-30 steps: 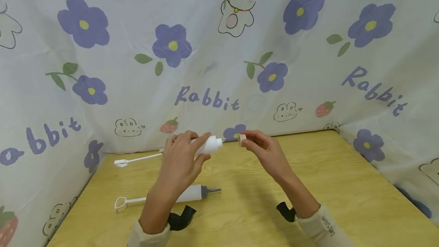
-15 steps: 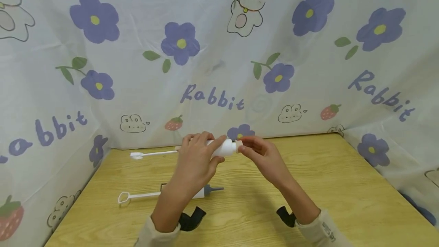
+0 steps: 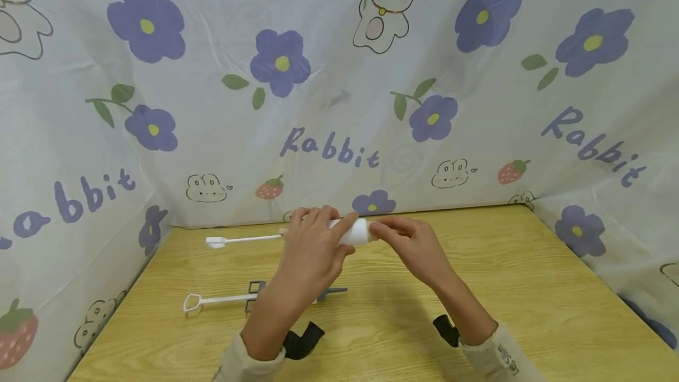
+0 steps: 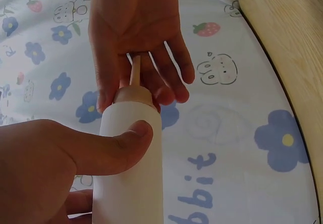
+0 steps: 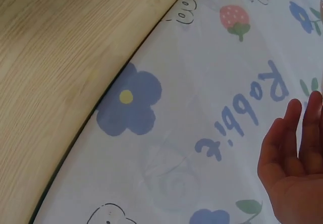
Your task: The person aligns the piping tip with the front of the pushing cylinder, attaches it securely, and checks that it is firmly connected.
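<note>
My left hand (image 3: 310, 252) grips the white barrel (image 3: 361, 232) of a syringe held sideways above the back of the table. In the left wrist view the thumb lies along the barrel (image 4: 128, 183). A beige nozzle cap (image 4: 132, 96) with a thin spout sits at the barrel's end. My right hand (image 3: 416, 249) pinches this cap between thumb and fingers, the spout pointing toward its palm. The held syringe's white plunger rod (image 3: 254, 239) sticks out to the left. Only part of the right hand (image 5: 298, 178) shows in the right wrist view.
A second syringe with a grey nozzle (image 3: 335, 290) and a white loop-ended plunger (image 3: 225, 299) lies on the wooden table (image 3: 504, 276), partly hidden by the left forearm. A patterned cloth (image 3: 318, 105) hangs behind the table. Black straps (image 3: 304, 341) are at both wrists.
The barrel's open end and the beige cap, apart a second ago, have come together. The left hand moved right with the syringe; the cap now covers the barrel's neck.
</note>
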Motion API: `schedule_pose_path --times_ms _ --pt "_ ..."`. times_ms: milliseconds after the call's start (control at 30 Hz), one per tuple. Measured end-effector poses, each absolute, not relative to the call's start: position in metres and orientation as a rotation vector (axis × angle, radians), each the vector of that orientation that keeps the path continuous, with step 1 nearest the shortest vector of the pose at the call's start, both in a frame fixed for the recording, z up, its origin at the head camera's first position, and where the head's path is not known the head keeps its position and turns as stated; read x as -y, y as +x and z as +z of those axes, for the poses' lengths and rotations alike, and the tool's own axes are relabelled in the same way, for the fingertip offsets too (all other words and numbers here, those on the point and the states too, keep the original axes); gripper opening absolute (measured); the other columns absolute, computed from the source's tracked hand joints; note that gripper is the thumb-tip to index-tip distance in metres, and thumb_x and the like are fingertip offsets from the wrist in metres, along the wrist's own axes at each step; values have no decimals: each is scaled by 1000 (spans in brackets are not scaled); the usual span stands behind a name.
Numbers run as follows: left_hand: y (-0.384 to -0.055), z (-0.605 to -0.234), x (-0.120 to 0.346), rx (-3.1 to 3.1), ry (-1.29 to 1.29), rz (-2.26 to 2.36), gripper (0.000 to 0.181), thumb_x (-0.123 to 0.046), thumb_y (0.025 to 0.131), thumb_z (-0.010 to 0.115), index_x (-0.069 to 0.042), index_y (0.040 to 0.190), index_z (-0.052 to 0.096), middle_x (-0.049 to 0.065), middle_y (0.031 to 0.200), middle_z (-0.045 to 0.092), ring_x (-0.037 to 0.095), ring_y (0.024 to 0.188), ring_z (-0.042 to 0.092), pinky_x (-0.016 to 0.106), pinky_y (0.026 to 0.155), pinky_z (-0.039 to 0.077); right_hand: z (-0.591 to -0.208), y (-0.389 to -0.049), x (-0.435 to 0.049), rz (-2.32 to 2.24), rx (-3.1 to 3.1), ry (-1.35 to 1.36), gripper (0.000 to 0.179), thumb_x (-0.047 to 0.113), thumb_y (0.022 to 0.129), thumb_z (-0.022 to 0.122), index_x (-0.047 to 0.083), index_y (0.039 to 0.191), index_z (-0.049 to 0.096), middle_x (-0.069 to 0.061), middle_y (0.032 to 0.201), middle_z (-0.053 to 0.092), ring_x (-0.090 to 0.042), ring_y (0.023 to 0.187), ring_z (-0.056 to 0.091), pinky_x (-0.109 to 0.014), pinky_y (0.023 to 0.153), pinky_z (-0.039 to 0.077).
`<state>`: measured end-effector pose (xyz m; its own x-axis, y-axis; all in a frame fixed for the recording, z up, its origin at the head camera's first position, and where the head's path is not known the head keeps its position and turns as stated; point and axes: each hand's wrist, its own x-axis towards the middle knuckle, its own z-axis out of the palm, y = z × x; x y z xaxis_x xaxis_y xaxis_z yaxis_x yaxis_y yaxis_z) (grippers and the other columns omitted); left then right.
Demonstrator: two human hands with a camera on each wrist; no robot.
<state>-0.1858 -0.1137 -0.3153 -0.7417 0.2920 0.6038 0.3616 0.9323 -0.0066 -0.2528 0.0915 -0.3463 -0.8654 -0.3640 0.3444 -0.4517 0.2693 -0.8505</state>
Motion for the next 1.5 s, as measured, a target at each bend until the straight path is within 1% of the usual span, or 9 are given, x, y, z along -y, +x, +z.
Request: schedule_pose_path --times_ms 200,467,600,733,867,967,1100,1367,1500 --pt "-187 -317 113 2485 -452 -164 51 -31 87 83 -20 135 69 8 115 68 30 108 66 52 102 46 -345 -254 -91 1712 2436 845 32 38 101 68 18 125 69 -5 113 76 -25 104 74 -41 86 58" --pt "-188 -317 115 2506 -434 -185 52 -30 87 84 -21 136 69 8 116 68 30 110 65 53 104 47 -343 -255 -98 1611 2501 987 40 34 100 70 16 135 66 -8 137 68 -32 126 65 -49 100 57" --pt "-187 -315 114 2511 -459 -214 52 -30 87 84 -22 136 69 9 119 69 31 112 66 54 105 46 -344 -257 -100 1575 2535 919 30 39 102 64 16 117 76 -7 116 76 -26 102 71 -41 86 58" --pt "-186 -315 112 2510 -478 -236 52 -30 87 84 -21 136 69 9 120 69 31 112 66 55 104 46 -344 -259 -99 1523 2537 890 33 41 106 58 16 101 79 -5 97 77 -20 79 60 -35 74 50" --pt "-188 -316 112 2516 -475 -235 53 -30 87 84 -20 136 69 10 120 69 31 112 66 54 103 46 -344 -260 -99 1564 2542 939 36 40 106 58 16 130 69 -8 120 73 -25 105 70 -44 90 58" --pt "-188 -316 113 2530 -452 -234 53 -29 87 83 -21 137 68 10 120 69 32 113 65 55 105 45 -343 -259 -100 1650 2522 1027 46 31 103 65 15 144 55 -13 136 64 -34 125 64 -51 103 54" --pt "-189 -317 114 2542 -444 -228 53 -28 87 83 -21 137 68 10 120 68 32 113 65 55 106 45 -343 -260 -99 1688 2497 1111 44 23 100 70 10 139 56 -15 137 62 -35 127 60 -52 109 50" --pt "-189 -318 113 2533 -467 -214 53 -28 87 84 -22 137 68 9 120 69 31 111 66 53 103 45 -347 -261 -100 1553 2589 1010 34 38 106 58 12 120 74 -7 117 74 -30 116 69 -50 97 56" --pt "-189 -317 113 2539 -462 -235 53 -28 87 83 -21 138 68 9 121 69 31 112 65 54 105 45 -346 -260 -100 1583 2565 1022 35 38 104 61 15 130 68 -7 128 70 -32 124 64 -53 102 54"
